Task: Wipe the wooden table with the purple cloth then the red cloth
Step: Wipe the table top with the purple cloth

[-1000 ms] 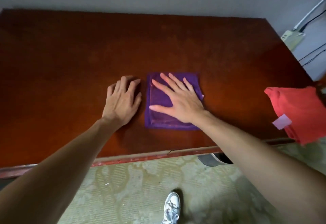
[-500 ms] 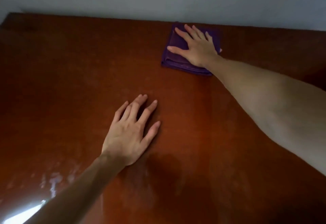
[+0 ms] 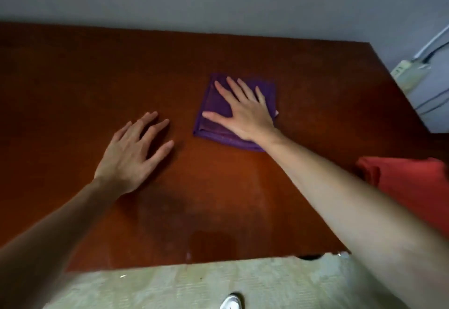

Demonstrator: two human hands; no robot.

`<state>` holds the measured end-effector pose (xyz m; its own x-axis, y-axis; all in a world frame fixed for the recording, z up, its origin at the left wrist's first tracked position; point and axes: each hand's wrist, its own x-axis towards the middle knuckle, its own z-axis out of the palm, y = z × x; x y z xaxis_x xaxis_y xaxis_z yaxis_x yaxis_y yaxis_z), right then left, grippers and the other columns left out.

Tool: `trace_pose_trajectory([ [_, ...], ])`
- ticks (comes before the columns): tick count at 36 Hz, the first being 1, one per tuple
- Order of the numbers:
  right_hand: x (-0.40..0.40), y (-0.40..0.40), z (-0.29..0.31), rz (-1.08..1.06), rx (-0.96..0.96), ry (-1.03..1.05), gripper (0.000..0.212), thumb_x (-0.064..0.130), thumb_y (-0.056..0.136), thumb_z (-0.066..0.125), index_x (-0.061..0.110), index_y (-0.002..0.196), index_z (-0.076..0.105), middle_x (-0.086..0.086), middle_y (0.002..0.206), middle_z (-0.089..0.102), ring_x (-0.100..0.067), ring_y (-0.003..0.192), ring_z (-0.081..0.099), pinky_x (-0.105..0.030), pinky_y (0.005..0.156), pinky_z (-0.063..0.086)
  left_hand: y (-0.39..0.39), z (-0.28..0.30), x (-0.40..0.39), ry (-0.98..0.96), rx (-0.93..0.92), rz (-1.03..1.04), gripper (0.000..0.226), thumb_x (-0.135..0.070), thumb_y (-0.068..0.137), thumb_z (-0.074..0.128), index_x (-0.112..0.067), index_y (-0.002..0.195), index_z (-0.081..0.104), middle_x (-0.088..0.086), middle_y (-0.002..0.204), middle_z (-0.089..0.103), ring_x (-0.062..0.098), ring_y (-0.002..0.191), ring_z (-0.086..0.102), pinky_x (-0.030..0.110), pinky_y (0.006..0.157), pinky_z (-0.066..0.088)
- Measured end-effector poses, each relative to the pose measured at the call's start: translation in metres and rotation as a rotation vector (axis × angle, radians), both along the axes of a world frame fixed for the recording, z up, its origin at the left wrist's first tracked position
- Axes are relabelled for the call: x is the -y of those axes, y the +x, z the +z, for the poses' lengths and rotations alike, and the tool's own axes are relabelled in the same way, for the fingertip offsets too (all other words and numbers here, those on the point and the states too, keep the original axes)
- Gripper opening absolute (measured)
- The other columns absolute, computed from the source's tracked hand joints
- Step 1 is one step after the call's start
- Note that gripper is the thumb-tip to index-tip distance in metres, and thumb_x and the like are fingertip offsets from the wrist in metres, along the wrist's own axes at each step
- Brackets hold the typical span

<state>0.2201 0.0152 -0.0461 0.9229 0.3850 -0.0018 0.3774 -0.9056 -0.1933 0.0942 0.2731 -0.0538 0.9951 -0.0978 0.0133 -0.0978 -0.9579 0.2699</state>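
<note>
Hands: right hand (image 3: 245, 114) flat on purple cloth (image 3: 213, 106); no legible writing.

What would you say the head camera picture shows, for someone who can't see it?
A person's right hand presses flat on a folded purple cloth on a reddish-brown wooden table. Their left hand rests flat on the wood beside it, and a red cloth lies at the table's right edge.

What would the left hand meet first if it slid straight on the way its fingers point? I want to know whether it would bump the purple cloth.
Probably nothing: the left hand points up-right, seemingly passing left of the purple cloth over bare table toward the wall.
</note>
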Motion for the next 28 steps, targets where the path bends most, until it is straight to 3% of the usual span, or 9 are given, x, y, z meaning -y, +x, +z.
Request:
trace_pose_trajectory([
  [6, 0.063, -0.142, -0.007, -0.020, 0.046, 0.004, 0.097, 0.093, 0.082, 0.020, 0.041, 0.164, 0.013, 0.009, 0.174, 0.008, -0.016, 0.160, 0.004, -0.052, 0.128, 0.003, -0.024, 0.000, 0.017, -0.002, 0.032, 0.093, 0.069, -0.071, 0.095, 0.017, -0.036, 0.153, 0.032, 0.007, 0.163, 0.025, 0.026, 0.151, 0.022, 0.047, 0.122, 0.012],
  [11, 0.094, -0.189, -0.012, 0.007, 0.082, 0.001, 0.095, 0.094, 0.085, 0.020, 0.041, 0.164, 0.015, 0.009, 0.174, 0.008, -0.016, 0.160, 0.005, -0.053, 0.128, 0.006, -0.050, 0.002, 0.059, -0.026, 0.063, 0.057, 0.060, -0.060, 0.097, 0.025, -0.032, 0.147, 0.045, 0.007, 0.155, 0.038, 0.025, 0.146, 0.031, 0.049, 0.118, 0.021],
  [22, 0.113, -0.072, -0.010, -0.002, 0.064, 0.015, 0.088, 0.091, 0.085, 0.026, 0.047, 0.161, 0.017, 0.011, 0.173, 0.011, -0.013, 0.160, 0.005, -0.051, 0.128, 0.008, -0.017, 0.002, 0.162, -0.222, 0.177, 0.051, 0.056, -0.050, 0.100, 0.037, -0.014, 0.141, 0.047, 0.006, 0.144, 0.047, 0.024, 0.137, 0.043, 0.041, 0.110, 0.029],
  [28, 0.130, 0.041, -0.005, 0.013, 0.022, -0.026, 0.085, 0.087, 0.089, 0.030, 0.048, 0.162, 0.014, 0.011, 0.173, 0.008, -0.013, 0.159, 0.002, -0.049, 0.129, 0.004, 0.022, -0.008, 0.177, -0.098, 0.083, -0.112, 0.061, -0.059, 0.103, 0.021, -0.029, 0.156, 0.025, 0.004, 0.159, 0.031, 0.018, 0.151, 0.021, 0.043, 0.124, 0.015],
])
